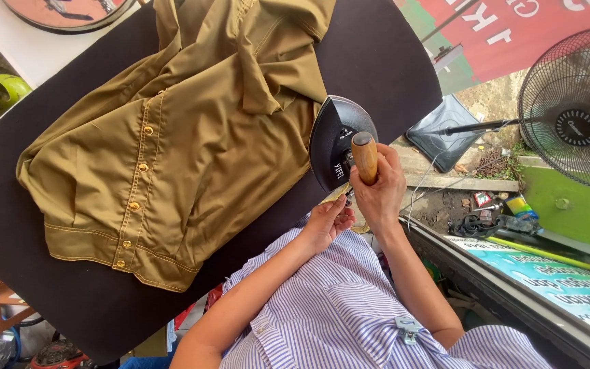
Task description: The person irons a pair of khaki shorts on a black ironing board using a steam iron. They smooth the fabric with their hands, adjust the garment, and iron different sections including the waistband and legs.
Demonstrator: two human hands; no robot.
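Wooden handle (364, 157) of a black iron (336, 147) sits inside the right hand (380, 195), whose fingers wrap tight around it. Just beside it, the left hand (326, 222) curls a little and touches the iron's lower edge, gripping nothing. Past both hands, an olive shirt (179, 143) lies spread on the dark table (377, 55).

Bright, even daylight throughout; soft shadows, faint sheen on the olive shirt (172, 143), sharp focus, slight wide-angle bending toward edges.
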